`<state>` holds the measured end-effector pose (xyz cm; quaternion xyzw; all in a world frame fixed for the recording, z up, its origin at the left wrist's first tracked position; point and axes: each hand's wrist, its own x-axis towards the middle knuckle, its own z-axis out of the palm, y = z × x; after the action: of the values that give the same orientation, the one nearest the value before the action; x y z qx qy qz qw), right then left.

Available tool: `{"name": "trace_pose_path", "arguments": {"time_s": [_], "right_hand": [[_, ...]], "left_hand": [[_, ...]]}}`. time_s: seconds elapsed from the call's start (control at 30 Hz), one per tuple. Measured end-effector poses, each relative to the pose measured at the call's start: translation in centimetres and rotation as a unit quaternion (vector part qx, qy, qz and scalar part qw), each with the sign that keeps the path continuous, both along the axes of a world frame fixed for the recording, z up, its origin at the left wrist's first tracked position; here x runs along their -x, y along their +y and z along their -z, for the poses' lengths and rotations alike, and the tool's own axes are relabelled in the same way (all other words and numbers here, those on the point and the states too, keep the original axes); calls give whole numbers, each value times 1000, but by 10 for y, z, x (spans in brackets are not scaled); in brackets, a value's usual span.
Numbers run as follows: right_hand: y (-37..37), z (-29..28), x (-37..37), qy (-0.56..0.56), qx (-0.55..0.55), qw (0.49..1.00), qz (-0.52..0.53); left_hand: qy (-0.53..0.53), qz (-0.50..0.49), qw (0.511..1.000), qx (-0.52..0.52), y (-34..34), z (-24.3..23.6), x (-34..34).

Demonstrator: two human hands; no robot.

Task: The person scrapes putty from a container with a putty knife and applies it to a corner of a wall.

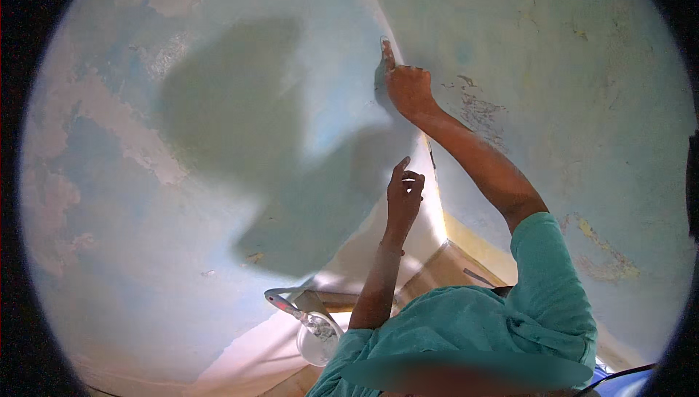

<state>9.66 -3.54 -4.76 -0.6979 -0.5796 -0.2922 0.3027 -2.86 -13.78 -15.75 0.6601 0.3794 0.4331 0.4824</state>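
Note:
My right hand (409,89) reaches up to the inner corner where two painted walls meet. Its index finger is stretched out with the tip against the wall (364,4) beside the corner line, and the other fingers are curled into the palm. Pale smears show on that fingertip and the knuckles. Lower down, my left hand (404,193) is raised near the corner with one finger up and the others loosely bent. A gap of light shows between its fingers, and I see nothing held there. Whether it touches the wall I cannot tell.
Below and left of my left arm is a white bucket (316,353); a scraper (291,307) with a grey and red handle leans in it. Patchy blue-green paint and flaked spots (477,109) mark the walls. A dark cable (619,374) runs at lower right.

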Motion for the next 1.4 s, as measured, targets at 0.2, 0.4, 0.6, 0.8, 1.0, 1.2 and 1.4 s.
{"name": "trace_pose_path", "arguments": {"time_s": [0.2, 0.4, 0.6, 0.8, 1.0, 1.2, 1.4], "right_hand": [[2, -8, -1, 1, -3, 1000, 29], [9, -8, -9, 1, -4, 1000, 30], [9, -12, -5, -14, 7, 998, 56], [7, -20, -10, -7, 46, 997, 54], [2, -32, -9, -4, 38, 999, 35], [-15, -26, -7, 10, 68, 998, 0], [-8, 32, -4, 46, 112, 993, -2]], "left_hand": [[-18, 9, 1000, -2, 1, 2, 2], [-3, 13, 1000, -17, -2, 1, 0], [-17, 17, 1000, -17, -7, 0, 6], [9, 9, 1000, 0, -9, 3, 6], [26, 26, 999, 3, -9, 8, -2], [18, 37, 999, 1, -10, 11, -3], [41, 29, 999, 1, -10, 12, -6]]}}
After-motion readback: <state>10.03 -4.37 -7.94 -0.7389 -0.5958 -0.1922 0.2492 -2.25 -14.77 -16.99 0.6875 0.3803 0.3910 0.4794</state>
